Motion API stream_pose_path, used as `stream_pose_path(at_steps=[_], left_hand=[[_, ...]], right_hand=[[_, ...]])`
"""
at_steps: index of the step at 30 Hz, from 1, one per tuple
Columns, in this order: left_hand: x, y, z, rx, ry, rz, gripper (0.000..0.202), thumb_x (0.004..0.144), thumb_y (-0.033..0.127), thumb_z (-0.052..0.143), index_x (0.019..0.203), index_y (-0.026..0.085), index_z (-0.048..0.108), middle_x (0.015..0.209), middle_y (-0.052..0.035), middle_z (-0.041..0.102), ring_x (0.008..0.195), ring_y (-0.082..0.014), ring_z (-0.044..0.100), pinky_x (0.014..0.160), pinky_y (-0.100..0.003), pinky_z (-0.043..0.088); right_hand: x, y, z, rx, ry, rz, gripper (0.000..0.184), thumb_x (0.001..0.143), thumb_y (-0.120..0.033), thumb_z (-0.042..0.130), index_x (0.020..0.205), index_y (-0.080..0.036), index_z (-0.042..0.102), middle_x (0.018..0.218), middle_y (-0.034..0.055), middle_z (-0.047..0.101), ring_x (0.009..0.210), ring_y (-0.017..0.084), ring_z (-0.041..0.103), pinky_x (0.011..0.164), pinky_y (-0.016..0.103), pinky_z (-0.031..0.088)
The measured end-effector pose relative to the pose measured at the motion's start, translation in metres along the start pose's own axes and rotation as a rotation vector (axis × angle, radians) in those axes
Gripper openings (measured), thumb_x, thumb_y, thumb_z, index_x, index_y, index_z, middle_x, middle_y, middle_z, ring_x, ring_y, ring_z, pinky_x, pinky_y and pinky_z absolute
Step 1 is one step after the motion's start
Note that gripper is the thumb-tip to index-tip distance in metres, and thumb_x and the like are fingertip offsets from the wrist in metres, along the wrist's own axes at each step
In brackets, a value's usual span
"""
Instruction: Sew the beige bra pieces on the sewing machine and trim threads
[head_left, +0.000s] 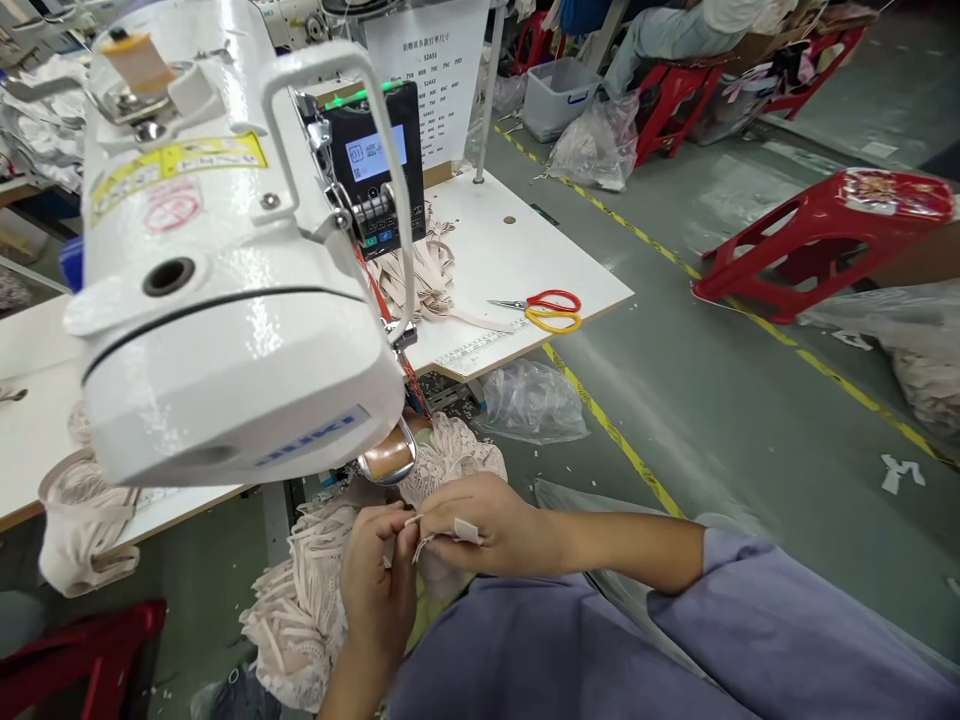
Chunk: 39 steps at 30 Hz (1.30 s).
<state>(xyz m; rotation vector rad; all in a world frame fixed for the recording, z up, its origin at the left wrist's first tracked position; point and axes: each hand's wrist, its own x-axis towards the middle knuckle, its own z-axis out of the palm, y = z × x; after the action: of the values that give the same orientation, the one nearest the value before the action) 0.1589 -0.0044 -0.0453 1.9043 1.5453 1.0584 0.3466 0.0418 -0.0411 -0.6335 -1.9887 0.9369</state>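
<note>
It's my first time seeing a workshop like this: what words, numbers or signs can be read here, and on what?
"JUKI": on the sewing machine.
"75B 80B 70C 75C 70D": on the paper sheet; its other lines are too small to quote surely.
Red circle-and-slash sign: on the sewing machine.
Too small or blurred: screen, yellow label, ruler strip, floor tape.

A grey-green floor [645,370], strewn with white scraps [902,472], is seen right of the grip, crossed by 2 yellow tape lines [607,425]. Beyond the grip a white tabletop [517,235] is placed; red stools [832,225] are set far right and left of it.
</note>
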Motion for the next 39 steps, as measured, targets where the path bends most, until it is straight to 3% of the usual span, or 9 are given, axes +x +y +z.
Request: stream_pose_path(at_steps=[3,10,14,17,21,24,28,39], left_hand=[[-0.001,-0.005,0.006,0.022,0.05,0.043,0.012,0.092,0.015,0.055,0.088,0.023,0.063,0.086,-0.0015,0.068,0.095,-0.0172,0.067,0.08,-0.027,0.05],[0.0,-0.003,0.018,-0.173,0.099,-0.026,0.016,0.095,0.014,0.052,0.101,0.023,0.063,0.099,-0.0036,0.065,0.093,-0.0154,0.063,0.084,-0.029,0.05],[0.007,0.002,0.013,-0.039,0.109,-0.069,0.013,0.097,0.02,0.051,0.092,0.021,0.063,0.087,-0.0022,0.065,0.079,-0.0135,0.063,0.071,-0.024,0.049],[0.013,0.007,0.004,0.115,0.098,0.062,0.01,0.095,0.019,0.054,0.091,0.021,0.064,0.08,0.0005,0.067,0.071,-0.0112,0.063,0.063,-0.02,0.046],[0.018,0.012,-0.007,0.227,0.053,0.321,0.011,0.092,0.014,0.061,0.099,0.019,0.066,0.084,-0.0006,0.071,0.073,-0.0102,0.066,0.067,-0.019,0.047],[0.021,0.015,-0.012,0.246,0.049,0.397,0.015,0.089,0.012,0.065,0.102,0.017,0.067,0.089,-0.0022,0.074,0.077,-0.0097,0.068,0.072,-0.018,0.048],[0.023,0.018,-0.015,0.259,0.008,0.385,0.015,0.091,0.014,0.064,0.104,0.018,0.068,0.092,-0.002,0.075,0.08,-0.0091,0.068,0.075,-0.017,0.048],[0.031,0.023,-0.017,0.226,-0.086,0.278,0.008,0.093,0.019,0.06,0.097,0.024,0.065,0.086,0.0034,0.073,0.07,-0.0075,0.067,0.063,-0.015,0.047]], right_hand=[[0.001,0.0,0.001,0.053,-0.005,0.083,0.018,0.089,-0.017,0.053,0.09,-0.018,0.071,0.084,0.0036,0.072,0.075,0.012,0.066,0.072,0.021,0.051],[0.002,0.003,0.002,0.154,0.047,0.239,0.015,0.09,-0.026,0.059,0.089,-0.018,0.071,0.087,0.0035,0.071,0.081,0.014,0.065,0.077,0.023,0.05],[0.005,0.009,-0.012,0.129,0.024,0.287,0.022,0.097,-0.034,0.054,0.098,-0.019,0.07,0.086,0.0012,0.069,0.08,0.013,0.063,0.076,0.024,0.047],[0.013,0.014,-0.025,-0.063,0.083,0.225,0.025,0.099,-0.035,0.051,0.098,-0.019,0.069,0.088,0.0039,0.068,0.085,0.015,0.061,0.078,0.026,0.045],[0.024,0.013,-0.033,-0.151,-0.09,0.181,0.018,0.096,-0.027,0.054,0.094,-0.02,0.07,0.083,0.0012,0.068,0.078,0.013,0.06,0.07,0.022,0.04],[0.029,0.007,-0.038,-0.051,-0.188,0.252,0.016,0.092,-0.024,0.056,0.091,-0.019,0.072,0.076,-0.0015,0.065,0.07,0.01,0.057,0.066,0.02,0.037],[0.033,0.001,-0.045,0.15,-0.306,0.4,0.02,0.091,-0.025,0.053,0.085,-0.015,0.07,0.063,-0.0045,0.053,0.059,0.008,0.047,0.058,0.019,0.033],[0.038,0.0,-0.059,0.229,-0.415,0.48,0.019,0.087,-0.027,0.061,0.094,-0.013,0.073,0.073,-0.0018,0.065,0.067,0.01,0.057,0.062,0.019,0.038]])
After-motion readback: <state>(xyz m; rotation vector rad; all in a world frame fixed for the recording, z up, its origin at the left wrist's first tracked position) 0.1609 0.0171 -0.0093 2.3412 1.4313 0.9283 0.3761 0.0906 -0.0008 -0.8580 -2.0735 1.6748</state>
